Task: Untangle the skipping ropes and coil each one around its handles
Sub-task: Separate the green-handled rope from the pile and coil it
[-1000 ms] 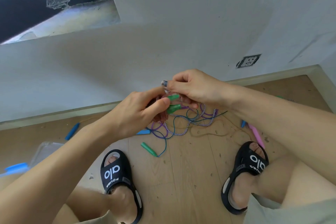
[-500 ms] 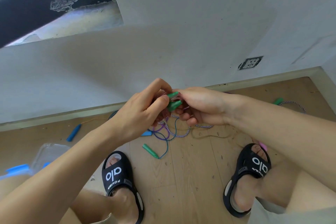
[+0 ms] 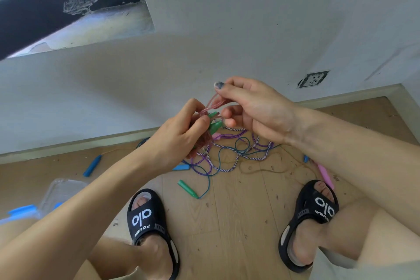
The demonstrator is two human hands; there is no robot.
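Since the earlier frame, the right hand (image 3: 254, 109) has been raised, and a loop of red rope (image 3: 214, 103) is drawn up above the green handles (image 3: 213, 123). Its fingers are pinched on that loop; the left hand (image 3: 179, 134) is clamped round the handles and coils. Below the handles, other ropes (image 3: 229, 154) are left tangled on the floor (image 3: 227, 223). If pulled hard, the coils could be loosened or slipped off.
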